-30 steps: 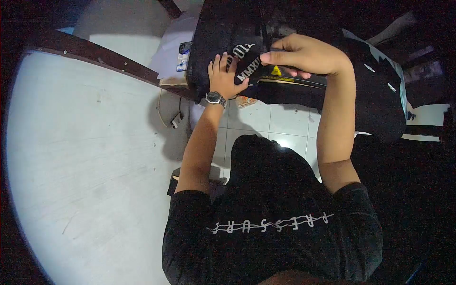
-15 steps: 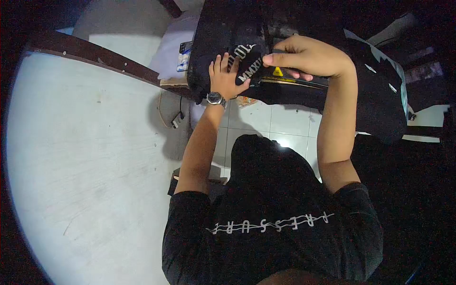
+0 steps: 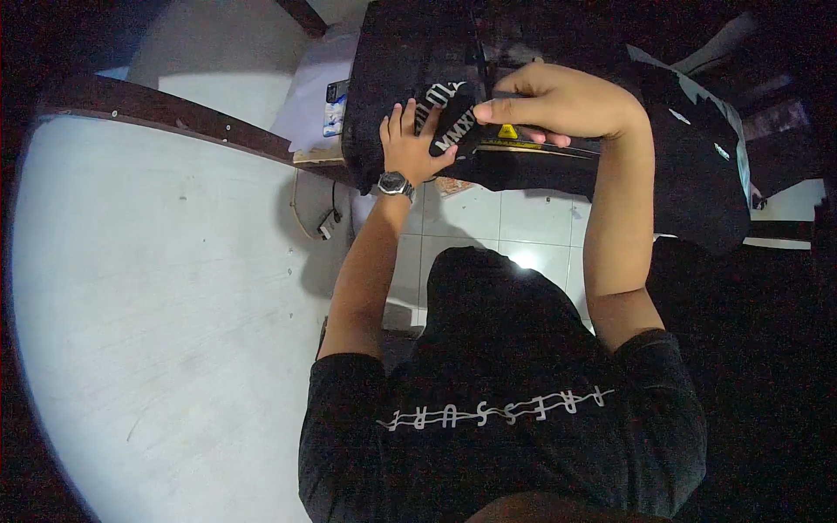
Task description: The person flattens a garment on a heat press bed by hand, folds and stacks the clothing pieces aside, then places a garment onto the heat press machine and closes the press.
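Note:
My left hand (image 3: 412, 144) lies with fingers spread on black cloth with white lettering (image 3: 450, 132), pressing it against the dark surface beneath. A metal watch circles that wrist. My right hand (image 3: 558, 103) is just to the right, bent over at the wrist, thumb pointing left toward the lettering. Its fingers curl around a dark object with a yellow warning triangle (image 3: 507, 132). Most of that object is hidden by the hand and the darkness, so I cannot tell its kind. A thin pale strip and small yellow print run along its lower side.
A phone-like object (image 3: 335, 110) rests beside white cloth (image 3: 316, 83) to the left of the black cloth. Below hangs a cable with a plug-like end (image 3: 327, 228). A large white panel (image 3: 157, 279) with a brown frame (image 3: 174, 116) fills the left side. Tiled floor (image 3: 536, 218) shows beneath.
My right hand and the dark object have shifted slightly left, toward the lettering. My left hand stays spread on the cloth. The view has tilted a little.

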### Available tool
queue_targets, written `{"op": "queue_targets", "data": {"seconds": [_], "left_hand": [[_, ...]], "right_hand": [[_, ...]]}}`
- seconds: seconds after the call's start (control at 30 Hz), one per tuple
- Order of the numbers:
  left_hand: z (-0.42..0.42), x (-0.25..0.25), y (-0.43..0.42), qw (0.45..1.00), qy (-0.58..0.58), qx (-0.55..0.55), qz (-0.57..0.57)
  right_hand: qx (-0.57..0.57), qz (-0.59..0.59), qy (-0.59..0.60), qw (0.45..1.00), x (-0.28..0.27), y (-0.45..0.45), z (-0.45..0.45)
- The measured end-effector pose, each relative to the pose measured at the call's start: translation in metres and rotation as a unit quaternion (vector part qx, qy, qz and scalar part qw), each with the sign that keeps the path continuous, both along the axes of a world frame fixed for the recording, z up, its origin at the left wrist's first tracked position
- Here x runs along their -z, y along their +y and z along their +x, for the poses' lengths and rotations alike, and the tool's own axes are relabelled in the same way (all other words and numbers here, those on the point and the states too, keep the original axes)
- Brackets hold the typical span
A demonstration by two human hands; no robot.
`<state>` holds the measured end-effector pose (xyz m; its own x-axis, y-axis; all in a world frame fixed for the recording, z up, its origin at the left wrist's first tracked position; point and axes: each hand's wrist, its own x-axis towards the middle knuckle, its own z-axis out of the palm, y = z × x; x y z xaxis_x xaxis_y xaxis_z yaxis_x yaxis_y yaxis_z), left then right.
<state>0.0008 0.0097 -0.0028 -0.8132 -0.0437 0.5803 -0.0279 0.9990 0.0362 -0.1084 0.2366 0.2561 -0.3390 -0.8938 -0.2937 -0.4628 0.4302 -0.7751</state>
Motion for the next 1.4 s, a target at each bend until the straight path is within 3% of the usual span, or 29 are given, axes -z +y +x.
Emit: {"op": "queue_targets", "data": {"seconds": [0.7,0.93,1.07,1.4], "left_hand": [[-0.001,0.003,0.0,1.0,0.008,-0.005,0.011],[-0.003,0.003,0.0,0.998,0.045,0.002,0.04],[-0.011,0.025,-0.007,0.989,0.133,0.06,0.033],[-0.008,0.02,-0.001,0.994,0.105,0.017,0.006]], "right_hand": [[0.002,0.003,0.012,1.0,-0.001,0.0,0.001],[-0.031,0.006,-0.081,0.996,-0.002,0.0,-0.001],[-0.038,-0.003,-0.058,0.998,0.0,0.003,-0.003],[-0.026,-0.031,-0.019,0.999,0.007,0.004,0.001]]}}
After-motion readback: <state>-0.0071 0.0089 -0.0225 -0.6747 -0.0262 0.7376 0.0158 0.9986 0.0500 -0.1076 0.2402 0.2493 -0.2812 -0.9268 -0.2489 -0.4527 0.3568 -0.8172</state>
